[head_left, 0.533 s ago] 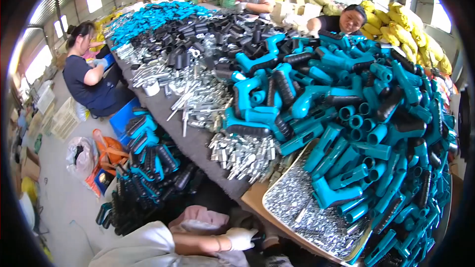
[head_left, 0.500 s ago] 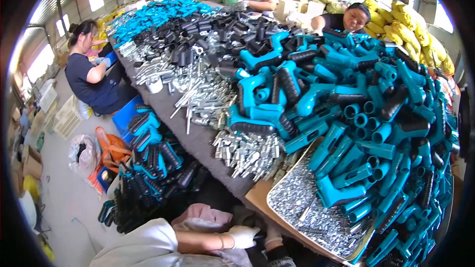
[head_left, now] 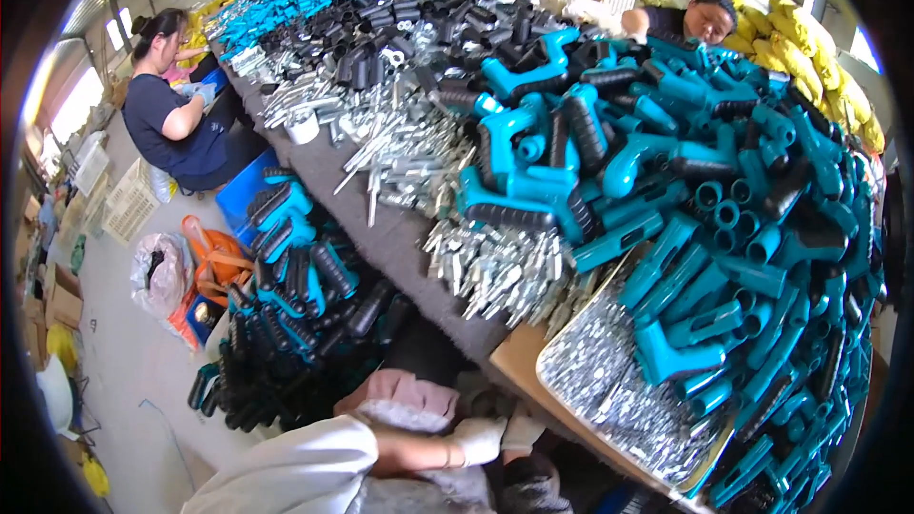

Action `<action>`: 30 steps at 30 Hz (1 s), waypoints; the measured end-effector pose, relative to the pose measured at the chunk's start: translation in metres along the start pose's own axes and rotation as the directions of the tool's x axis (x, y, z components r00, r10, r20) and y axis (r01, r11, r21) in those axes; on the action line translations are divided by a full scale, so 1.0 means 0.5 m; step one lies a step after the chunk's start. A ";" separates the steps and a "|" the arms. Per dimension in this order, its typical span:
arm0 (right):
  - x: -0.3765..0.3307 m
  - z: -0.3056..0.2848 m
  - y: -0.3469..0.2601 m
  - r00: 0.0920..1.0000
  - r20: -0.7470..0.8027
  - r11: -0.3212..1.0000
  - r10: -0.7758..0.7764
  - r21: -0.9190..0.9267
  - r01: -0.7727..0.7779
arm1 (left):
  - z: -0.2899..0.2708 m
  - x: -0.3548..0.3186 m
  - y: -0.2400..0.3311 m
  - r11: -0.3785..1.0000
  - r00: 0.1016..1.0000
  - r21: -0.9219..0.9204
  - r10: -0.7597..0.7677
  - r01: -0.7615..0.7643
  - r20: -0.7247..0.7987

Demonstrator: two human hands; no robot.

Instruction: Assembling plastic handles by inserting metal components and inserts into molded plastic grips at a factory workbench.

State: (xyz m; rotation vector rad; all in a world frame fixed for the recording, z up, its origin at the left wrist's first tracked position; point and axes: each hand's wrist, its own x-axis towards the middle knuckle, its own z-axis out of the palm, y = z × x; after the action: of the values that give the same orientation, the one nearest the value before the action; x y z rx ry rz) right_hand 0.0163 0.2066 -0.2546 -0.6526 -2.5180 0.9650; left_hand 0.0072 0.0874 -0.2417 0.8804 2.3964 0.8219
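My left hand (head_left: 479, 440), in a white work glove, is low in front of me, below the table's near edge, with its fingers curled closed. Close beside it is my right hand (head_left: 522, 432), also gloved in white and seemingly curled inward. Anything between them is hidden by the gloves and the dark space under the table. Nearest on the table is a shallow tray (head_left: 544, 359) with many small silvery metal parts (head_left: 619, 390). Teal and black power tool housings (head_left: 681, 347) are heaped over the tray's far side.
Metal shafts (head_left: 495, 266), black sleeves (head_left: 381, 57) and teal pieces (head_left: 305, 9) cover the table farther back. Left of the table, finished-looking housings (head_left: 295, 276) pile over a blue crate (head_left: 246, 192). One person (head_left: 181, 124) sits at left; two others work across the table.
My head view has shifted, so the table's contents sit farther right and the far people higher. My hands have drawn closer together, and the dark thing beside my left fingers is no longer visible.
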 end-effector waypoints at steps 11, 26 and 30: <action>-0.054 -0.218 0.103 0.704 0.555 0.021 0.442 0.779 -0.627 | -0.717 -0.264 0.116 0.998 0.977 0.028 -0.041 0.048 -0.207; -0.067 -0.177 0.052 0.802 0.469 0.217 0.368 0.796 -0.565 | -0.765 -0.193 -0.060 0.711 0.819 0.548 -0.071 0.441 -0.569; -0.078 -0.167 0.067 0.781 0.451 0.243 0.432 0.776 -0.582 | -0.651 -0.114 -0.184 0.658 0.819 0.554 -0.174 0.510 -0.547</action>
State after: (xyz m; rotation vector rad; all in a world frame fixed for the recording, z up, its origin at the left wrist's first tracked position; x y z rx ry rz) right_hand 0.0984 0.2515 -0.2259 -1.0397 -1.3680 2.4120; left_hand -0.1834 -0.1304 -0.0575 0.4161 3.2305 -0.0837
